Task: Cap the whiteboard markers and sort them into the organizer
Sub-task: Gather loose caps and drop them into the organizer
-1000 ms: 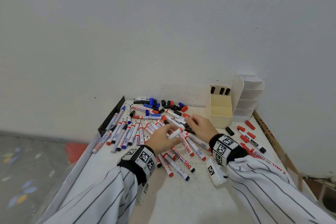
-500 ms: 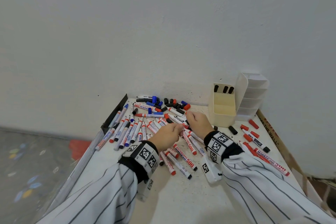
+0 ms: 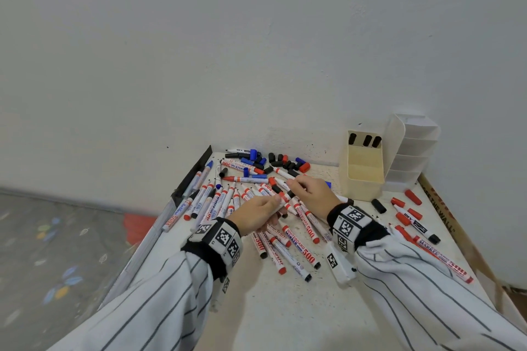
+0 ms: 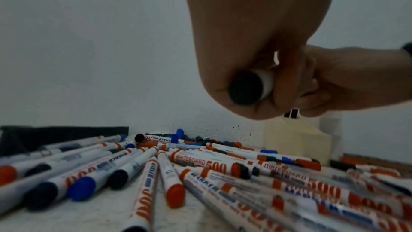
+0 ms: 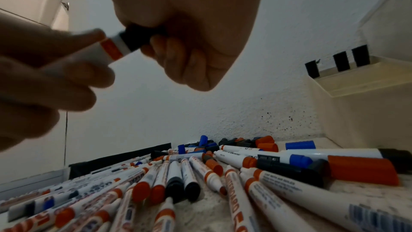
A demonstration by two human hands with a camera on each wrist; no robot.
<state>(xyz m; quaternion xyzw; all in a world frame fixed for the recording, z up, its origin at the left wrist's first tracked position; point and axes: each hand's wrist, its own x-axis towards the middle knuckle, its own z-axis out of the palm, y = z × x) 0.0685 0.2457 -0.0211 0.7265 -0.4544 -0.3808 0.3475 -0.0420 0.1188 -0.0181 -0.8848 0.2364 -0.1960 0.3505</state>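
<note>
My left hand (image 3: 272,204) grips a white whiteboard marker (image 3: 283,198) with a red band just above the pile; its black butt end (image 4: 245,89) faces the left wrist camera. My right hand (image 3: 295,189) pinches a black cap (image 5: 138,39) that sits on the marker's tip. Below lies a pile of loose markers (image 3: 228,202) in red, blue and black, many uncapped. Loose caps (image 3: 285,164) lie near the back wall. The cream organizer bin (image 3: 363,179) stands at the back right and holds three black-capped markers (image 3: 366,140).
A white tiered organizer (image 3: 410,157) stands beside the cream bin against the wall. Red caps and several markers (image 3: 410,219) lie at the right. The table's left edge (image 3: 159,231) has a black strip at its far end; the floor lies beyond it.
My right hand left the pile with a black cap and met the tip of the marker in my left hand. Both hands shifted slightly toward the wall.
</note>
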